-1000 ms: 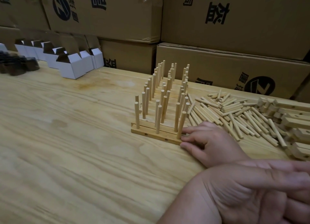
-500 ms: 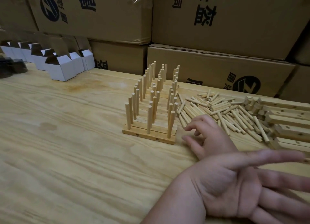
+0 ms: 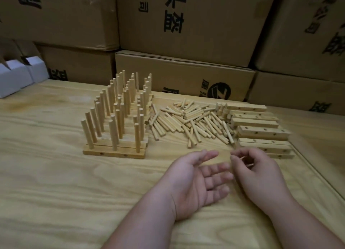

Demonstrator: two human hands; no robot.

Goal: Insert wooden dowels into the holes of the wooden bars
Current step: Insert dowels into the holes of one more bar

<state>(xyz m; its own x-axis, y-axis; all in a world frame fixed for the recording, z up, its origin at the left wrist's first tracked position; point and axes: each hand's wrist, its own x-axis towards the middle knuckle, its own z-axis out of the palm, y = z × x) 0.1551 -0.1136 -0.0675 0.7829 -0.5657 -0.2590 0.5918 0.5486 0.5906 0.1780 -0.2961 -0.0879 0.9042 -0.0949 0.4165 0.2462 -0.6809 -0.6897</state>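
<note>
Both our hands hover near the table's front: left hand (image 3: 194,185) released, palm up; right hand (image 3: 261,174) loosely curled, its contents blurred beyond telling. Loose dowels (image 3: 190,122) and drilled bars (image 3: 261,129) lie just beyond; filled bars (image 3: 115,148) far-left. Bare table (image 3: 46,174) extends left.

Dim, warm, even light falls with soft shadows and no glare; fingertips of the left hand (image 3: 194,181) blur, and wide-angle distortion bends the cardboard boxes (image 3: 196,21) at the edges.

Pale wood, brown card

Dowels (image 3: 188,122), bars (image 3: 261,129) and the grained table (image 3: 56,174) are light tan; boxes (image 3: 186,25) brown with black print; cartons (image 3: 16,77) white.
</note>
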